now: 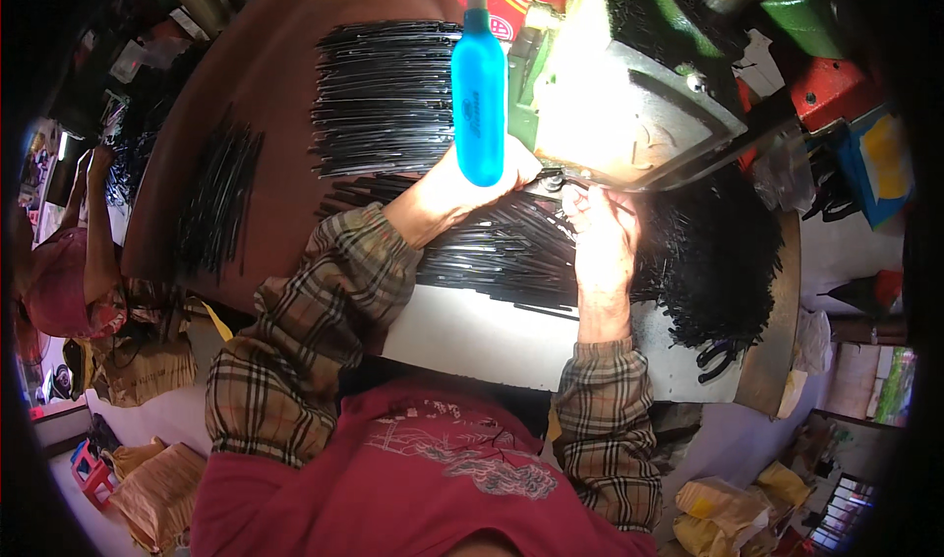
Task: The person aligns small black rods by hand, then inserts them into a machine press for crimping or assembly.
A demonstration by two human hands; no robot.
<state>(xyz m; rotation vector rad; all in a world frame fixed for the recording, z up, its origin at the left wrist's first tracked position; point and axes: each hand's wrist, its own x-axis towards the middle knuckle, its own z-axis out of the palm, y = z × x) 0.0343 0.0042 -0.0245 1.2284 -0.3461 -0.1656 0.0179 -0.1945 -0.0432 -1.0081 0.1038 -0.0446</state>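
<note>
My left hand (511,166) reaches up to the small metal work point (553,177) under the lit machine. A blue handle (479,105) on a grey rod hangs in front and covers much of this hand; its fingers look pinched, on what I cannot make out. My right hand (602,237) is close by on the right, fingertips together at the same metal part, and glare hides what they hold. Below and between the hands lies a pile of thin black strips (497,247).
A neat stack of black strips (383,95) and a smaller bundle (221,203) lie on the brown tabletop (280,154). A dense black heap (723,252) fills the right side, with black-handled pliers (723,355) below. A green machine (659,115) stands ahead. Another person's arm (98,223) shows far left.
</note>
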